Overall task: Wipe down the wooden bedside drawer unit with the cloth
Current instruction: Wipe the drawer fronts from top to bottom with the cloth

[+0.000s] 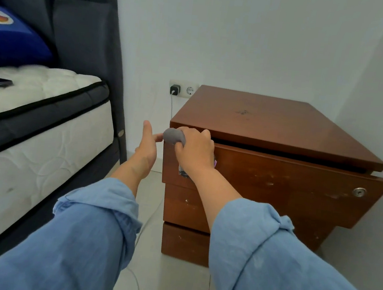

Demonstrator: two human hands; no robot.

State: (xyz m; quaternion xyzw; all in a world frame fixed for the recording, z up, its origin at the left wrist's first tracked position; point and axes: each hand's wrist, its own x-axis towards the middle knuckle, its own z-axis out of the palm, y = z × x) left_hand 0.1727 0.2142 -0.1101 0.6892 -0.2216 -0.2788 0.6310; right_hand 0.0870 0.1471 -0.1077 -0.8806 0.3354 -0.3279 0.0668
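By the white wall, drawer unit [267, 158] faces near-right; right hand [194, 152] clutches cloth [174, 136]; left hand [146, 149] open, empty.

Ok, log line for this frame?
right hand: grey cloth on top drawer corner | left hand: open, beside unit

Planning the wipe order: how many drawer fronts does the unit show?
3, stacked: top drawer, pulled slightly open; middle drawer; bottom drawer. The right arm hides part of them.
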